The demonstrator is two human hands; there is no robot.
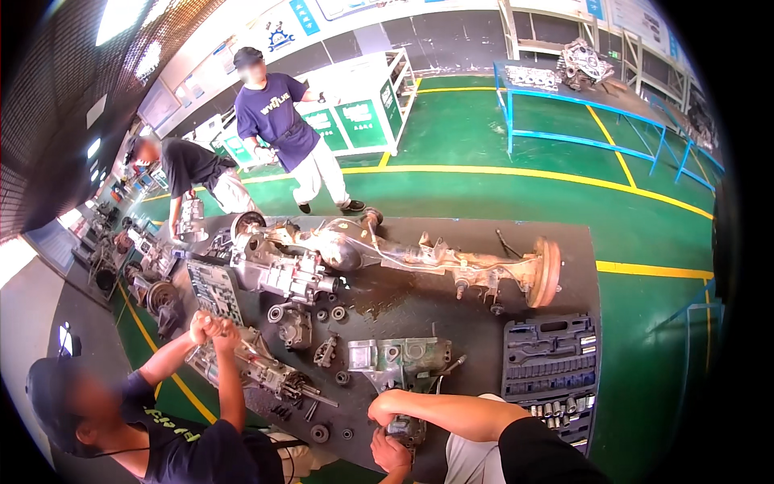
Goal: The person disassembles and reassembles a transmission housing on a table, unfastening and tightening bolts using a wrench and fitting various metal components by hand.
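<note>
At the near edge of the dark workbench (476,347), a small grey metal housing (409,432) lies between my hands. My left hand (391,453) is closed round its near left side. From the right, my right hand (389,406) reaches across with curled fingers against the housing's upper left; its fingertips are partly hidden. Just beyond stands a larger grey-green gearbox casing (401,356). A small round bearing (343,377) and a metal bracket (326,352) lie to its left.
A long rusty axle (419,256) with a brake drum (547,272) spans the far side. An open socket set case (550,367) lies at right. At left, a co-worker's hands (213,327) are over a gear assembly (270,375). Two people stand beyond the bench. A blue-framed table (584,133) stands far right.
</note>
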